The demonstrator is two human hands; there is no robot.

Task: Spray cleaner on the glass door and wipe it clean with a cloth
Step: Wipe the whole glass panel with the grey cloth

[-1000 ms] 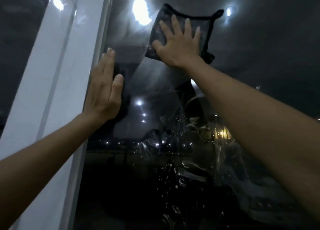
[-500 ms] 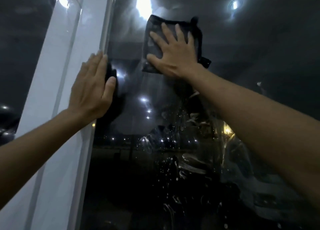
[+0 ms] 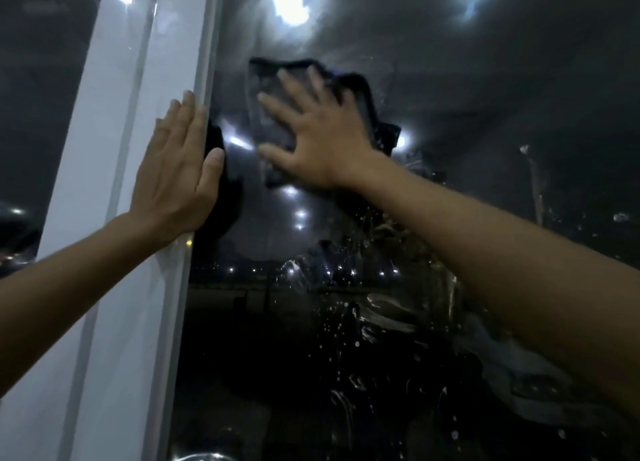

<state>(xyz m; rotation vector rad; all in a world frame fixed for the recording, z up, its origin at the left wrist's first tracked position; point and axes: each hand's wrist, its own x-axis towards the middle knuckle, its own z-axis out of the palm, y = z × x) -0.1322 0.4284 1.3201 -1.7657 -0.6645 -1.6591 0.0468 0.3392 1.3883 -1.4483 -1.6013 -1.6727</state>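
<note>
The glass door (image 3: 450,79) fills the view, dark, with ceiling lights reflected in it. Droplets and wet streaks of cleaner (image 3: 346,329) cover its lower middle. A dark cloth (image 3: 266,114) lies flat against the glass at upper centre. My right hand (image 3: 318,141) presses on it with fingers spread. My left hand (image 3: 180,173) rests flat and open on the white door frame (image 3: 114,148), its thumb over the edge of the glass. No spray bottle is in view.
The white frame runs from the upper middle down to the lower left, with another dark pane (image 3: 41,96) to its left. A curved metal piece (image 3: 197,456) shows at the bottom edge.
My right hand has slid the cloth down and to the left across the glass. My left hand has shifted from the glass edge onto the white frame.
</note>
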